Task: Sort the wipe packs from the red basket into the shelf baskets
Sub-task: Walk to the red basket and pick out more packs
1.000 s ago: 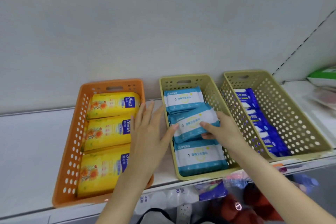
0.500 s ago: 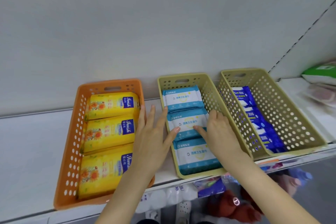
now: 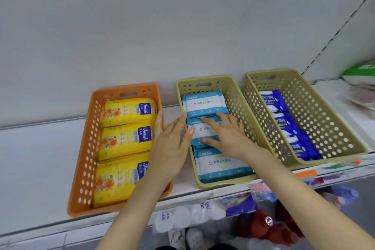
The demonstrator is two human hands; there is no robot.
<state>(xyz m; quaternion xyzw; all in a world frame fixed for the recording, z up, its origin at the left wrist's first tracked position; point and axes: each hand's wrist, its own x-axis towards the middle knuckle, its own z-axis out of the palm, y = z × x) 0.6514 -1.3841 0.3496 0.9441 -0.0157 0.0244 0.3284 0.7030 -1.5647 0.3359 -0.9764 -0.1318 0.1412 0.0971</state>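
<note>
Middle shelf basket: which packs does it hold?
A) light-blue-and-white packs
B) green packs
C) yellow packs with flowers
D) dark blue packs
A: three light-blue-and-white wipe packs lie in a row in the middle beige basket, and the right hand rests on the middle one.

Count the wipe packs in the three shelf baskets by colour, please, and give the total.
Yellow packs: 3
Light blue packs: 3
Dark blue packs: 3, overlapping
Total: 9
</note>
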